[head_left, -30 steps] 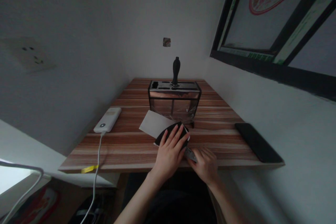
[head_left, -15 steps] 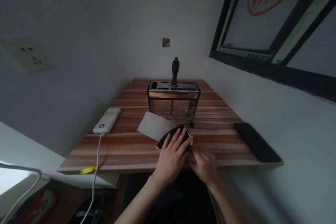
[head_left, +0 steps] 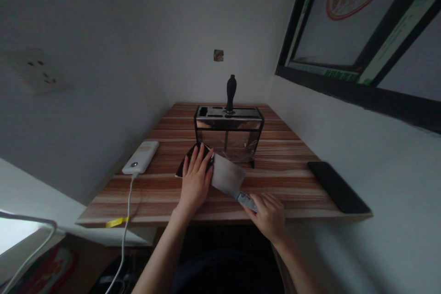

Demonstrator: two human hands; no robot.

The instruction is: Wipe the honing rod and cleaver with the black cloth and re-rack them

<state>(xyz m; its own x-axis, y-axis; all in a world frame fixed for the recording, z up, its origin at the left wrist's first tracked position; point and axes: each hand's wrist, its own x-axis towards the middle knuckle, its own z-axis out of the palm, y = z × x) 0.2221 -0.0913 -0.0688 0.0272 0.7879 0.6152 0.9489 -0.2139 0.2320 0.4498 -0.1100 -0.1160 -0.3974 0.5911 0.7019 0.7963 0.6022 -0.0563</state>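
A cleaver [head_left: 228,175] lies low over the tabletop, its broad pale blade pointing left and away from me. My right hand [head_left: 269,213] is closed around its grey handle. A folded black cloth [head_left: 183,165] with a thin light edge covers the far end of the blade. My left hand [head_left: 197,179] holds the cloth there, fingers spread over its top; the thumb side is partly hidden. Just behind stands a knife block [head_left: 229,131] with a shiny top and clear front; a black-handled tool [head_left: 231,94] stands upright in it.
On the left of the wood-grain table [head_left: 282,183] lies a white power bank [head_left: 140,158] with a white cable [head_left: 128,211] hanging over the front edge. A black phone [head_left: 339,187] rests at the right edge. Walls close in on both sides; yellow tape [head_left: 116,222] marks the front edge.
My left hand has slid the black cloth left and away along the blade, from beside the handle to the far end. The blade near the handle now shows; my right hand stays put.
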